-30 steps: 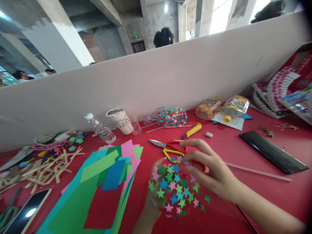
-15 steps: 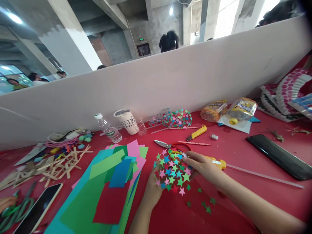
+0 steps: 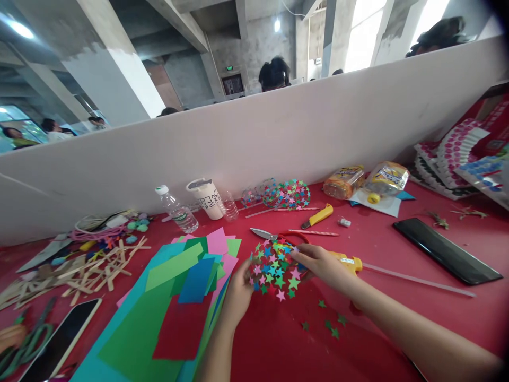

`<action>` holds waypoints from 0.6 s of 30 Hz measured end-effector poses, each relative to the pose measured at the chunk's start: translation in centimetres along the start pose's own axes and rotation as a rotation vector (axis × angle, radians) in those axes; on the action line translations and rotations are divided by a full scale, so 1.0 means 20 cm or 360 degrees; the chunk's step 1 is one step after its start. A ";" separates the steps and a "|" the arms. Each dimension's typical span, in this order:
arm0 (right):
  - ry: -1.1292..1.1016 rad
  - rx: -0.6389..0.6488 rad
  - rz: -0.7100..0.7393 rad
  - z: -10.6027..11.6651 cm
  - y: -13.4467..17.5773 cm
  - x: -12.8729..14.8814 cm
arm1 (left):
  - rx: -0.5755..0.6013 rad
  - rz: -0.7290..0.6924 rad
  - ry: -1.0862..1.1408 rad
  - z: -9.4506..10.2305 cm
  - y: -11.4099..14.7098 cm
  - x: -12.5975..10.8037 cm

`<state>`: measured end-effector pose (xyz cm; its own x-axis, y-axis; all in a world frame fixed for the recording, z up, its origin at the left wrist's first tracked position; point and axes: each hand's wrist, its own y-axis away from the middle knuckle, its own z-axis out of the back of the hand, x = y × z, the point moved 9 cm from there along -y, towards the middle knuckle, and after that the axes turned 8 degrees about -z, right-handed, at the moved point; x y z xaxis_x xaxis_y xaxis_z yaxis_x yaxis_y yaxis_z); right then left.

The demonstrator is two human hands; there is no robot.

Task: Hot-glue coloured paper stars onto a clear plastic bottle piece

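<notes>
A rounded, see-through piece covered with green, pink, blue and red stars (image 3: 276, 268) is between my two hands. My left hand (image 3: 239, 292) grips its left side, with the fingertips mostly behind it. On the right edge, the fingers of my right hand (image 3: 318, 263) close against the star-covered piece; its thumb is hidden. Partly behind my right hand lies a yellow glue gun (image 3: 350, 262) with a long clear glue stick (image 3: 421, 279) extending to the right. Scissors with red handles (image 3: 264, 234) lie just beyond the piece. Several loose green stars (image 3: 329, 324) are on the red table (image 3: 286, 350).
Stacked coloured paper (image 3: 135, 323) lies left, with wooden sticks (image 3: 107, 268) and a phone (image 3: 59, 339) beyond. A water bottle (image 3: 178, 212), a cup (image 3: 207, 199), star-covered pieces (image 3: 292, 194) and a yellow cutter (image 3: 318, 216) line the back. Another person's hand (image 3: 11, 337) is at far left.
Both hands have moved slightly left and away from me with the star-covered piece, which has tilted. My left hand's fingers show higher up along its side. The view has shifted slightly.
</notes>
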<state>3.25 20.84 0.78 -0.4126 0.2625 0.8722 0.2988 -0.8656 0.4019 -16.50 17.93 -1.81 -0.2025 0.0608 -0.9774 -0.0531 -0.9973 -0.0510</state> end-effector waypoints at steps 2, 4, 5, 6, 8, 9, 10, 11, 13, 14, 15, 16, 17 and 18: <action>0.0027 0.0022 -0.0018 0.00 0.01 0.00 | 0.0006 -0.0017 0.0024 0.00 -0.01 -0.01; 0.0065 0.0031 -0.0019 0.00 0.02 0.01 | 0.0023 -0.0034 0.0047 -0.01 -0.01 -0.02; 0.0090 0.0024 -0.0013 0.01 0.02 0.01 | 0.0033 -0.0036 0.0055 -0.02 -0.01 -0.03; 0.0119 0.0008 -0.0005 0.01 0.03 0.02 | 0.0044 -0.0033 0.0061 -0.02 -0.01 -0.04; 0.0183 -0.0028 0.0013 0.02 0.05 0.03 | 0.0064 -0.0017 0.0065 -0.03 0.00 -0.05; 0.0214 -0.0043 0.0022 0.02 0.05 0.04 | 0.0070 -0.0010 0.0066 -0.03 0.00 -0.05; 0.0242 -0.0050 0.0032 0.02 0.06 0.04 | 0.0072 -0.0004 0.0069 -0.03 0.01 -0.06; 0.0266 -0.0050 0.0043 0.01 0.06 0.05 | 0.0073 -0.0002 0.0075 -0.03 0.02 -0.06; 0.0303 -0.0050 0.0067 0.01 0.06 0.05 | 0.0059 -0.0009 0.0099 -0.04 0.03 -0.07; 0.0317 -0.0056 0.0082 0.00 0.06 0.05 | 0.0043 -0.0020 0.0114 -0.05 0.03 -0.07; 0.0331 -0.0066 0.0099 0.00 0.06 0.05 | 0.0020 -0.0036 0.0129 -0.07 0.03 -0.08; 0.0346 -0.0078 0.0120 0.00 0.05 0.06 | -0.0014 -0.0055 0.0141 -0.08 0.03 -0.08; 0.0361 -0.0095 0.0145 0.00 0.05 0.06 | -0.0055 -0.0076 0.0149 -0.09 0.02 -0.08; 0.0378 -0.0113 0.0176 0.00 0.05 0.07 | -0.0097 -0.0096 0.0153 -0.10 0.02 -0.08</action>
<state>3.02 20.33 2.32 -0.5737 0.0647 0.8165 0.2954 -0.9134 0.2799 -14.26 17.34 -0.77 -0.1060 0.1196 -0.9872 -0.0024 -0.9928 -0.1200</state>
